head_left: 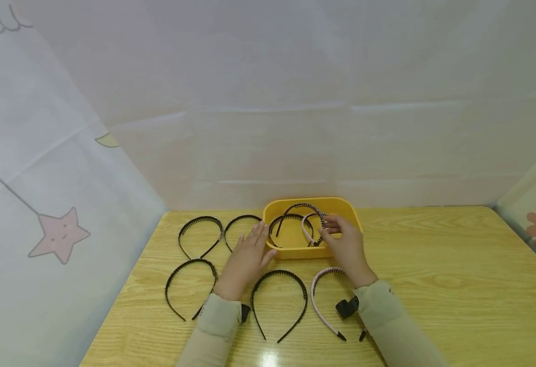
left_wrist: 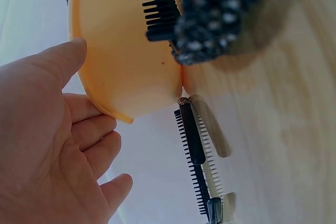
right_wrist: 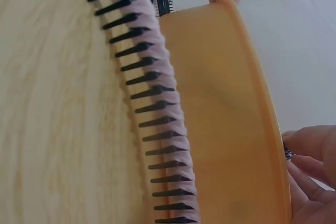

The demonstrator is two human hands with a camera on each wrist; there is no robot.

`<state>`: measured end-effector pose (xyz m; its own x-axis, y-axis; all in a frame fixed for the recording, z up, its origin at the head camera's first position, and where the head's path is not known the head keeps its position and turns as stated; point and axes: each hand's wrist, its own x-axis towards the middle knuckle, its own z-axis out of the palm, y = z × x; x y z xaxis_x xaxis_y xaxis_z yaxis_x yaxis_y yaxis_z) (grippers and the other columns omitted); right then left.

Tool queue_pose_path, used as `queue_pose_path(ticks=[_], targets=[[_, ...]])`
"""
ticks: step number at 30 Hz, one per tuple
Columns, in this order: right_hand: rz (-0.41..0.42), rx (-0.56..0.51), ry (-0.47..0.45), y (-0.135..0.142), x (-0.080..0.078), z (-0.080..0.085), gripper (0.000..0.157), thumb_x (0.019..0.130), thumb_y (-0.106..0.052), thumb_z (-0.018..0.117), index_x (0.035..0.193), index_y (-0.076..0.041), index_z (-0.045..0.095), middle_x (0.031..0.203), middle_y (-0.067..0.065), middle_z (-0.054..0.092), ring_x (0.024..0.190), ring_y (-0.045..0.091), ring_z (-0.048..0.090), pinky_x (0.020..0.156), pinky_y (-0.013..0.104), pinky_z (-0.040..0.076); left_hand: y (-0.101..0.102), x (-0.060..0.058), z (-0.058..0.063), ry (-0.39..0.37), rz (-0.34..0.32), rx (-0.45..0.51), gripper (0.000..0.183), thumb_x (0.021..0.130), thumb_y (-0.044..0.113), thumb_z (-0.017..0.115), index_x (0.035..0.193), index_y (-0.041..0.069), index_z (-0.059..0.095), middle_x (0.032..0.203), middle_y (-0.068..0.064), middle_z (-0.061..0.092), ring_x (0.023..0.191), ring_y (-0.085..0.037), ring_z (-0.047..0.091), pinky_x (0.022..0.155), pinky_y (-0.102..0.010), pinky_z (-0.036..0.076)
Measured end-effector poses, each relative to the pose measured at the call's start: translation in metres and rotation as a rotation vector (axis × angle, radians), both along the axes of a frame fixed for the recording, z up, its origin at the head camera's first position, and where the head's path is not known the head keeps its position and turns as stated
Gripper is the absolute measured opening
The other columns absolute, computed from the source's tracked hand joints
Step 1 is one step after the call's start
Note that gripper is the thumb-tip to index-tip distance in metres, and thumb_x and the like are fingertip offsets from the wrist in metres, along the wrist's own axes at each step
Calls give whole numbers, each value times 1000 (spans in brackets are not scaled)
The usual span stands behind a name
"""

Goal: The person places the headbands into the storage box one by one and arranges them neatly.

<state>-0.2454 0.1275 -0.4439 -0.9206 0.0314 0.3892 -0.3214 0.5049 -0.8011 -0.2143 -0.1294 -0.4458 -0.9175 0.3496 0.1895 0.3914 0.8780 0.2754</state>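
Note:
My right hand (head_left: 348, 250) pinches a dark, glittery toothed headband (head_left: 303, 205) between thumb and fingers, over the yellow plastic basket (head_left: 313, 253). In the right wrist view only a small sparkly bit of it shows behind the rim. Inside the basket lie a black toothed headband (head_left: 273, 223) and a pink one (head_left: 307, 235), partly hidden by the held one. My left hand (head_left: 245, 260) rests at the basket's left front corner, fingers extended along the side; in the left wrist view its thumb touches the rim (left_wrist: 73, 14).
Two dark headbands (head_left: 200, 218) lie left of the basket, with another (head_left: 172, 278) below them. A black headband (head_left: 279, 271) and a pink one (head_left: 315, 300) lie in front of the basket, the pink one partly under my right wrist. The wooden table (head_left: 433, 265) ends at a pale cloth backdrop (head_left: 268, 153).

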Motion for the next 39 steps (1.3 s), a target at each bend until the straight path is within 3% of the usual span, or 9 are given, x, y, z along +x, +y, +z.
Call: queue_pose_path(ticks=[9, 17, 26, 39], targets=[[66, 100, -30, 1, -3, 4, 38, 92, -4, 74, 129, 2, 67, 120, 20, 70, 98, 33, 70, 80, 43, 63, 0, -3, 1, 15, -3, -2, 71, 107, 43, 51, 159, 2, 28, 165, -15, 25, 153, -29, 23, 123, -56, 18], [152, 117, -55, 0, -4, 5, 41, 93, 1, 69, 133, 9, 61, 135, 27, 58, 120, 42, 60, 99, 46, 56, -2, -4, 1, 14, 2, 3, 70, 106, 40, 53, 160, 2, 27, 165, -15, 25, 153, -29, 22, 123, -57, 19], [157, 87, -97, 2, -2, 13, 29, 96, -2, 65, 124, 4, 66, 119, 21, 64, 108, 34, 63, 90, 44, 60, -3, -6, 0, 22, 2, 3, 71, 106, 41, 52, 160, 3, 27, 165, -15, 25, 153, -28, 22, 123, -56, 19], [212, 179, -2, 10, 13, 26, 13, 98, -5, 66, 108, -4, 73, 104, 9, 70, 93, 24, 66, 80, 43, 61, -1, -3, -4, -6, 3, -17, 71, 107, 43, 50, 160, 1, 27, 166, -16, 24, 153, -30, 21, 124, -56, 18]])
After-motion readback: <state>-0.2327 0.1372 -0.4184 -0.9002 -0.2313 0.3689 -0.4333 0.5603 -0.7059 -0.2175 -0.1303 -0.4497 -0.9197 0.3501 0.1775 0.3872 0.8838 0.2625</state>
